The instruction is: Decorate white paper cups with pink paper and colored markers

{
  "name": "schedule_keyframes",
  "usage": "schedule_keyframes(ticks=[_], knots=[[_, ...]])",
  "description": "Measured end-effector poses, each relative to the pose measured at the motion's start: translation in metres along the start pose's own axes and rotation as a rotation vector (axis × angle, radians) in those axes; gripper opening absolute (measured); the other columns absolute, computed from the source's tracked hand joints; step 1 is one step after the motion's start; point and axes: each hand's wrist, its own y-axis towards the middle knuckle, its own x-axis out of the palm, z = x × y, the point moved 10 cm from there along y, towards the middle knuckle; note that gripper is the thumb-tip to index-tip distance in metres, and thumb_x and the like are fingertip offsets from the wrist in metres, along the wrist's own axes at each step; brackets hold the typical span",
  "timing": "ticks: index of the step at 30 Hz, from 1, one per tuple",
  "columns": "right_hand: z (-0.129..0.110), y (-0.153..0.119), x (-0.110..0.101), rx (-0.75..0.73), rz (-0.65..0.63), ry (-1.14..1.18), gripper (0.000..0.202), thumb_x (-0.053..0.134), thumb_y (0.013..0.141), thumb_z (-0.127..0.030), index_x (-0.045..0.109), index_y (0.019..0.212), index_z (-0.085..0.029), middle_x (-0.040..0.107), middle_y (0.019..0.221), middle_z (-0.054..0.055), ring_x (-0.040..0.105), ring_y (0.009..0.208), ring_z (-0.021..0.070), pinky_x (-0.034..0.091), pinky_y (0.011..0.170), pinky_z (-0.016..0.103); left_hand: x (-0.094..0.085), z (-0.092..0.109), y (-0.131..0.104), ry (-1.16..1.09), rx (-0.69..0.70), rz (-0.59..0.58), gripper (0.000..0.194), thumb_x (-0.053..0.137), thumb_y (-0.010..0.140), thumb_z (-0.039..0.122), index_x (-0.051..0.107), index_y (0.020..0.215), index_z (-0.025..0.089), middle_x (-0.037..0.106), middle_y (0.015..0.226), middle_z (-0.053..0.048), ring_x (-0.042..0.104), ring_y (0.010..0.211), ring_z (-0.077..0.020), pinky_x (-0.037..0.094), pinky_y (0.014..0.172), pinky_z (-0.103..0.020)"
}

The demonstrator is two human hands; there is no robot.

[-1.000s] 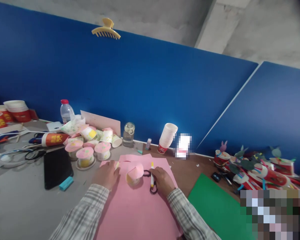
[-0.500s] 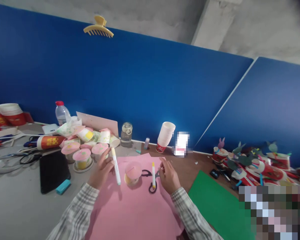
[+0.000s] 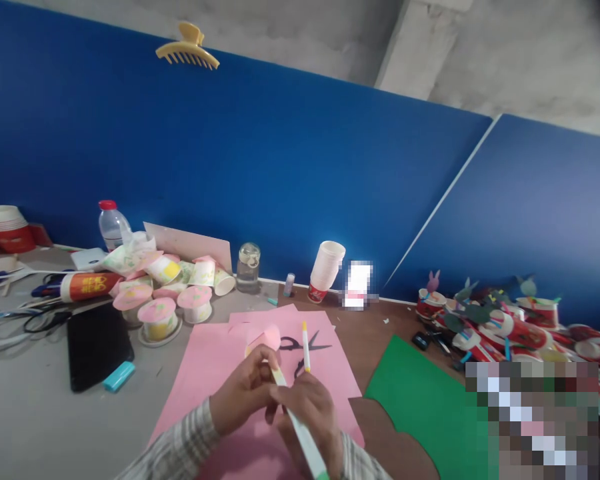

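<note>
Both hands meet over the pink paper [image 3: 180,393], low in the centre. My left hand [image 3: 247,390] has its fingers closed at the yellowish upper end of a white marker [image 3: 303,437]. Around the marker's body my right hand [image 3: 313,417] is closed; the green end points down toward me. Just beyond my left hand is a small cup with a pink top [image 3: 267,337], partly hidden by the fingers. Black-handled scissors [image 3: 313,347] lie open on the paper, with a second white marker with yellow ends [image 3: 306,347] across them.
Decorated cups [image 3: 157,317], a black tablet-like slab [image 3: 100,347] and a cyan highlighter [image 3: 119,377] are at left. A glass jar [image 3: 249,270] and stacked cups [image 3: 327,267] stand behind. Green paper [image 3: 410,407] and a pile of red cups [image 3: 525,333] are at right.
My left hand has brought the marker down and right, and its tilt has increased. My right hand has moved in from the right and closed on it. The view has shifted slightly.
</note>
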Motion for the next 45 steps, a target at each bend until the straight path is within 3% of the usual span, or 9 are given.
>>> schedule_keyframes(ticks=[4,8,13,19,21,26,29,42,45], knots=[[0.032,-0.010,-0.030,0.160,0.347,0.334,0.038,0.029,0.087,-0.053,0.064,0.094,-0.038,0.066,0.060,-0.002,0.061,0.052,0.0185,0.053,0.053,0.030,-0.003,0.006,-0.001,0.447,0.173,0.072,0.022,0.051,0.073,0.049,0.055,0.078,0.027,0.052,0.069,0.004,0.052,0.057,-0.0136,0.046,0.055,-0.029],[0.076,-0.018,-0.020,0.448,0.476,0.614,0.049,0.038,0.081,-0.060,0.068,0.071,-0.023,0.051,0.041,-0.003,0.046,0.035,0.0131,0.040,0.035,0.022,0.004,-0.007,0.001,0.820,0.184,0.051,0.024,0.038,0.081,0.041,0.058,0.076,0.028,0.057,0.069,0.003,0.052,0.069,-0.0164,0.042,0.066,-0.030],[0.101,-0.020,0.000,0.654,0.447,0.799,0.054,0.044,0.072,-0.067,0.055,0.050,-0.018,0.035,0.032,-0.009,0.033,0.029,0.0079,0.027,0.030,0.017,0.004,-0.035,0.003,0.713,-0.014,0.024,0.027,0.039,0.080,0.044,0.054,0.069,0.024,0.054,0.062,0.006,0.047,0.057,-0.0110,0.036,0.055,-0.023],[0.096,-0.018,-0.010,0.668,0.438,0.807,0.048,0.047,0.072,-0.061,0.052,0.049,-0.019,0.032,0.034,-0.010,0.032,0.030,0.0068,0.026,0.031,0.017,0.020,-0.062,-0.004,0.320,-0.288,-0.146,0.036,0.037,0.072,0.060,0.042,0.064,0.025,0.031,0.040,0.012,0.028,0.034,-0.0085,0.024,0.036,-0.022],[0.097,-0.017,-0.012,0.675,0.450,0.797,0.048,0.047,0.072,-0.060,0.051,0.048,-0.019,0.032,0.034,-0.010,0.031,0.030,0.0065,0.027,0.031,0.017,0.019,-0.058,-0.002,0.421,-0.255,-0.131,0.036,0.035,0.072,0.060,0.041,0.063,0.025,0.035,0.044,0.010,0.032,0.038,-0.0098,0.027,0.039,-0.023],[0.105,-0.017,-0.013,0.734,0.492,0.778,0.048,0.043,0.073,-0.060,0.042,0.045,-0.021,0.030,0.031,-0.011,0.032,0.029,0.0071,0.028,0.030,0.017,0.008,-0.035,0.004,0.832,-0.094,0.064,0.030,0.033,0.078,0.049,0.042,0.063,0.025,0.044,0.057,0.005,0.040,0.053,-0.0134,0.032,0.053,-0.027],[0.108,-0.018,-0.017,0.749,0.531,0.709,0.047,0.042,0.074,-0.058,0.041,0.044,-0.021,0.031,0.032,-0.010,0.032,0.031,0.0072,0.029,0.032,0.018,0.019,-0.043,0.005,0.732,-0.151,-0.051,0.032,0.025,0.081,0.047,0.039,0.061,0.026,0.044,0.055,0.006,0.042,0.051,-0.0131,0.033,0.053,-0.026],[0.113,-0.016,-0.009,0.743,0.516,0.723,0.047,0.040,0.076,-0.052,0.044,0.041,-0.021,0.039,0.031,-0.008,0.036,0.030,0.0088,0.032,0.031,0.018,0.021,-0.031,0.011,0.806,-0.122,-0.008,0.029,0.027,0.081,0.045,0.038,0.063,0.026,0.043,0.056,0.007,0.038,0.051,-0.0125,0.028,0.052,-0.026],[0.112,-0.018,-0.031,0.717,0.648,0.714,0.044,0.045,0.078,-0.041,0.044,0.038,-0.022,0.040,0.030,-0.010,0.037,0.028,0.0085,0.032,0.030,0.017,0.022,-0.033,0.005,0.733,-0.138,-0.028,0.031,0.027,0.081,0.048,0.040,0.062,0.026,0.042,0.054,0.007,0.038,0.051,-0.0120,0.031,0.052,-0.025]])
